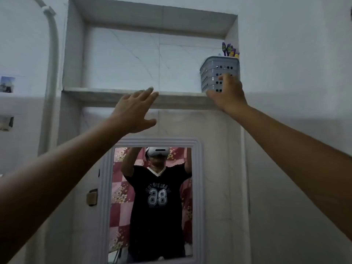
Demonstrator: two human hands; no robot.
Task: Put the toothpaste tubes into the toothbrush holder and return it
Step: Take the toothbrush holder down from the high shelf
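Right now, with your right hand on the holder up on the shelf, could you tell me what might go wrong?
1. The grey perforated plastic holder sits close to the front edge of the marble shelf; a nudge could tip it off.
2. The right hand only touches its front, so the purple-and-yellow items inside could spill if it tilts.

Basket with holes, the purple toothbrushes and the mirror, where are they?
basket (213, 72), head view, on its holed front wall.
purple toothbrushes (229, 49), head view, on the handles sticking out above the rim.
mirror (197, 187), head view, on its white frame's right side.
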